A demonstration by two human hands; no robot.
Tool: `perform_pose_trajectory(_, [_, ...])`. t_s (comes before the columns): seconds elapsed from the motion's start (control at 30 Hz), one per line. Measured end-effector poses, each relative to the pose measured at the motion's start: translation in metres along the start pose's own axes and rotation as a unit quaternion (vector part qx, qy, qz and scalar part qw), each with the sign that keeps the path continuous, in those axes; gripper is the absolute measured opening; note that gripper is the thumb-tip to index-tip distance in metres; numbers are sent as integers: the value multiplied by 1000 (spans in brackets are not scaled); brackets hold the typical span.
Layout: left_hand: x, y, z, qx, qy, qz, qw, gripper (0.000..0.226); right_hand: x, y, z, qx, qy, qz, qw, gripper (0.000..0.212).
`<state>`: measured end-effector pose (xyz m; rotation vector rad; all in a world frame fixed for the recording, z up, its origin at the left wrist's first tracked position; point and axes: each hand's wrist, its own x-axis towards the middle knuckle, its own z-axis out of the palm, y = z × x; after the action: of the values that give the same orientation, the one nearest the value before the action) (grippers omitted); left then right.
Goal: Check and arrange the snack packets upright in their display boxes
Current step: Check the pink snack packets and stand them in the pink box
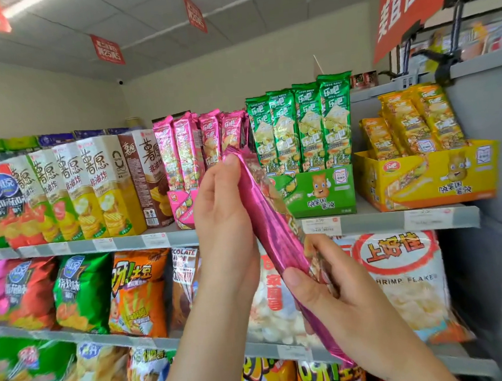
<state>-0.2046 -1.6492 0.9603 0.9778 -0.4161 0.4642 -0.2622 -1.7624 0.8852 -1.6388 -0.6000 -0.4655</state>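
Pink foil snack packet point(272, 233) held tilted in both hands.
Left hand point(225, 219) grips its top, right hand point(333, 298) its lower part, before the pink display box point(185, 207).

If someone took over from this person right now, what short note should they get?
Left hand holds the upper end of a long pink foil snack packet; right hand grips its lower part. The packet is tilted, out of its box.
Done: the other pink packets stand upright in the pink cardboard display box; green packets stand upright in the green box.
Left: probably stand the held packet upright in the pink box, then straighten the orange packets leaning in the yellow box.
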Motion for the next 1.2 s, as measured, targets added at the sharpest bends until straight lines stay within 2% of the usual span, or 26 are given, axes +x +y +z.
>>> perform_pose_trajectory(0.13, [2,5,-2,-35,23,-3,999,19,-12,1,1,88,-78,51,992,40])
perform_pose_trajectory(0.2, [4,8,-3,-49,17,7,999,20,-16,3,6,73,-32,56,995,40])
perform_pose_trajectory(0.27, [5,9,-4,-49,-15,4,999,31,-17,4,10,54,52,43,996,31])
perform_pose_trajectory(0.37, [0,5,-6,-36,-61,-24,997,41,-16,1,14,74,126,27,989,18])
perform_pose_trajectory(0.43, [-9,-3,-5,-10,-92,-44,995,40,-15,-1,14,88,132,25,987,19])
perform_pose_trajectory(0.53, [-24,-18,-9,18,-114,-54,992,20,-14,1,14,103,125,13,987,31])
perform_pose_trajectory(0.73, [-49,-34,-17,29,-150,-96,984,23,-10,5,12,87,165,28,982,32])
perform_pose_trajectory(0.83, [-51,-36,-18,33,-117,-79,989,23,-8,3,11,53,149,30,987,28])
perform_pose_trajectory(1.0, [-44,-31,-20,41,-58,-58,996,31,-12,4,9,0,109,29,994,36])
perform_pose_trajectory(1.1, [-41,-29,-20,43,-47,-59,996,31,-17,6,5,18,76,33,996,35])
perform_pose_trajectory(1.2, [-40,-29,-18,28,-29,-76,996,33,-19,8,-3,40,41,29,998,43])
